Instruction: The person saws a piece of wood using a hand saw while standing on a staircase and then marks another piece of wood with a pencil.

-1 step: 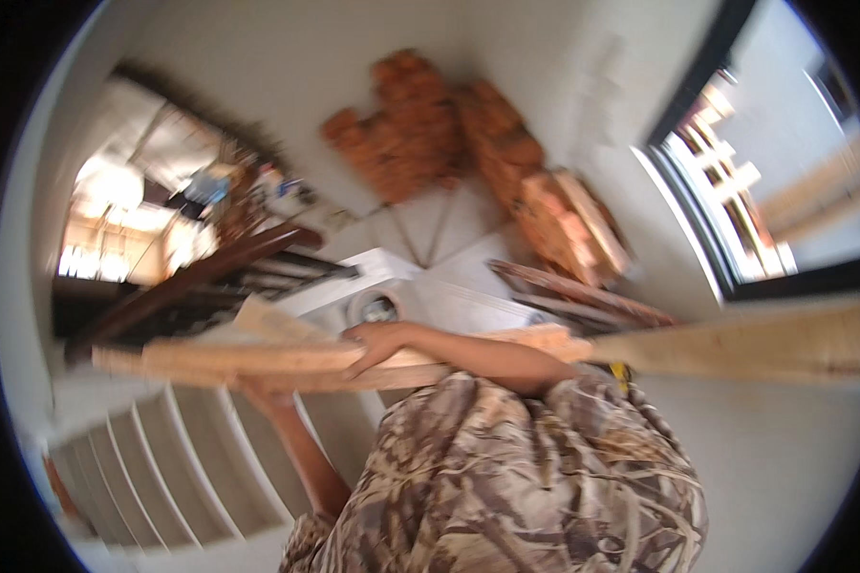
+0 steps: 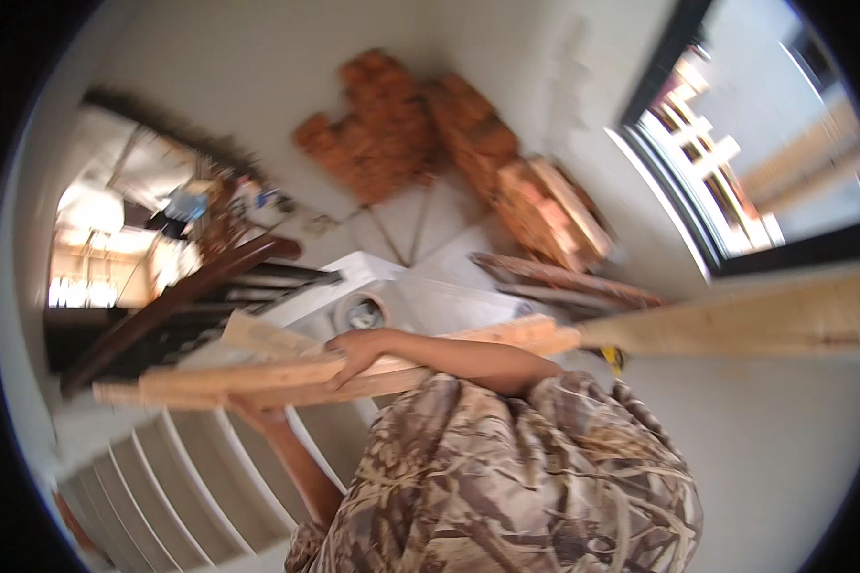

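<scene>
A stack of long, pale wooden boards [image 2: 196, 384] lies level across the front of my body. My left hand [image 2: 256, 413] holds it from below, near the boards' left part; those fingers are partly hidden behind the wood. From above, my right hand [image 2: 361, 351] is closed over the stack's middle, and its forearm runs along the boards to the right. A shorter wood piece [image 2: 269, 336] slants up from behind the stack, left of my right hand.
Stairs [image 2: 196, 468] descend at lower left beside a dark railing [image 2: 182, 306]. Orange brick stacks [image 2: 373, 124] stand against the far wall. A round-holed white fixture [image 2: 406, 301] sits beyond the boards. At right are a long plank [image 2: 736, 315], a yellow-black item [image 2: 613, 358] and a dark-framed window [image 2: 698, 205].
The whole view has swung slightly, so the bricks and window sit further left. My hands keep the same hold on the boards.
</scene>
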`<state>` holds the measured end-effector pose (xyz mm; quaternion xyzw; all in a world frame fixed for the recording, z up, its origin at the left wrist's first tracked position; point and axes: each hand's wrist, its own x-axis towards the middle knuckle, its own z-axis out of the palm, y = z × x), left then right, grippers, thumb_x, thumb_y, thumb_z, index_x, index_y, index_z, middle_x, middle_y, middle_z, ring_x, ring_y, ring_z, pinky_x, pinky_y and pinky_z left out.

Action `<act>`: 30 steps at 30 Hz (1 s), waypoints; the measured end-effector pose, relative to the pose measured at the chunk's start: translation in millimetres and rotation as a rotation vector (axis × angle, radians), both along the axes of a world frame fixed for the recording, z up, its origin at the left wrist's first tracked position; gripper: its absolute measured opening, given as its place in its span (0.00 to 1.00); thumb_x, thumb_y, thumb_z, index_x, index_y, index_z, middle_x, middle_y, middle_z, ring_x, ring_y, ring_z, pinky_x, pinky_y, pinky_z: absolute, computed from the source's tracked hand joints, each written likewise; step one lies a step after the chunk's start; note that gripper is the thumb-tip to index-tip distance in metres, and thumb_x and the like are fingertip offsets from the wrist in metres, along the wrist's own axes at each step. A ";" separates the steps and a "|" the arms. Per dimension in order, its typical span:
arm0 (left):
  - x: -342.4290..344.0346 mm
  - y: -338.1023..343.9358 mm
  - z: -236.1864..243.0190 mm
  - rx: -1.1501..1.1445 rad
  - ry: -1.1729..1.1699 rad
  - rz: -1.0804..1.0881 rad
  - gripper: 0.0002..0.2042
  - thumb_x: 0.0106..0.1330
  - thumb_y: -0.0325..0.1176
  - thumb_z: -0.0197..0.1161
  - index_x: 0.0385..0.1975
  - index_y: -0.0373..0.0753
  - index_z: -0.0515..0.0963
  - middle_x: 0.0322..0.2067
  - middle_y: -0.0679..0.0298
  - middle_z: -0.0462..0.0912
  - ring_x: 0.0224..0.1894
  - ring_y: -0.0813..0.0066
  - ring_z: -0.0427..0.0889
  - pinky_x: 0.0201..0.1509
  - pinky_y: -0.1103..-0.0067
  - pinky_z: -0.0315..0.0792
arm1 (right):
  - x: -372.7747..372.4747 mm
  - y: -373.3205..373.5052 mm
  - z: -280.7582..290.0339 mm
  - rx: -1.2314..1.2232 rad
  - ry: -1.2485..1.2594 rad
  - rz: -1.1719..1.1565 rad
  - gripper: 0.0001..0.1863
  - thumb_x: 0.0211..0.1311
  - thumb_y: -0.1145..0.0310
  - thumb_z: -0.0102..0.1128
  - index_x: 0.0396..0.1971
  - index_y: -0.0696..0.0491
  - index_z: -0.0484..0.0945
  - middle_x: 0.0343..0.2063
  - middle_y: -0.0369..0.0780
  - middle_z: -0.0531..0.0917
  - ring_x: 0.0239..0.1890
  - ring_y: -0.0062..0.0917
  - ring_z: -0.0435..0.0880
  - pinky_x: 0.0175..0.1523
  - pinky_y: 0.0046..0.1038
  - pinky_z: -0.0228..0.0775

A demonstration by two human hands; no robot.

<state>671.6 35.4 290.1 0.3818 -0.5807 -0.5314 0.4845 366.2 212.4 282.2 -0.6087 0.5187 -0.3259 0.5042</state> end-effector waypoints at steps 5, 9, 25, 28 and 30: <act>9.4 -9.7 -21.4 0.037 -0.048 0.090 0.39 0.72 0.65 0.45 0.71 0.40 0.57 0.65 0.44 0.66 0.66 0.51 0.69 0.67 0.55 0.70 | 4.6 2.7 -32.0 0.147 -0.105 0.066 0.61 0.36 0.28 0.72 0.62 0.65 0.71 0.57 0.57 0.77 0.59 0.47 0.78 0.63 0.40 0.69; 69.8 -49.7 -59.0 -0.655 -0.416 -0.168 0.36 0.70 0.45 0.61 0.73 0.46 0.51 0.65 0.44 0.67 0.63 0.47 0.73 0.67 0.54 0.69 | 19.0 -1.5 -37.2 0.157 -0.072 0.121 0.63 0.35 0.27 0.72 0.63 0.64 0.71 0.58 0.56 0.77 0.60 0.47 0.77 0.64 0.41 0.68; -22.0 11.4 -27.3 0.176 -0.100 0.077 0.35 0.67 0.44 0.65 0.68 0.35 0.59 0.57 0.50 0.74 0.53 0.53 0.80 0.57 0.61 0.77 | -6.4 20.3 -94.4 0.026 0.033 -0.074 0.52 0.44 0.30 0.71 0.57 0.62 0.77 0.48 0.51 0.85 0.49 0.42 0.85 0.57 0.40 0.75; -49.8 31.2 57.1 0.424 0.163 0.300 0.34 0.67 0.45 0.66 0.67 0.35 0.60 0.55 0.53 0.76 0.51 0.55 0.81 0.54 0.62 0.78 | -17.0 52.6 -34.7 0.080 -0.087 -0.041 0.50 0.43 0.36 0.76 0.58 0.62 0.75 0.53 0.54 0.81 0.57 0.38 0.80 0.63 0.36 0.69; -68.4 41.0 77.8 0.391 0.265 0.248 0.36 0.65 0.48 0.68 0.66 0.34 0.60 0.56 0.53 0.75 0.52 0.55 0.80 0.56 0.64 0.78 | -11.2 52.2 -37.6 0.027 -0.078 -0.041 0.48 0.44 0.42 0.79 0.58 0.62 0.75 0.54 0.51 0.81 0.58 0.36 0.78 0.65 0.34 0.67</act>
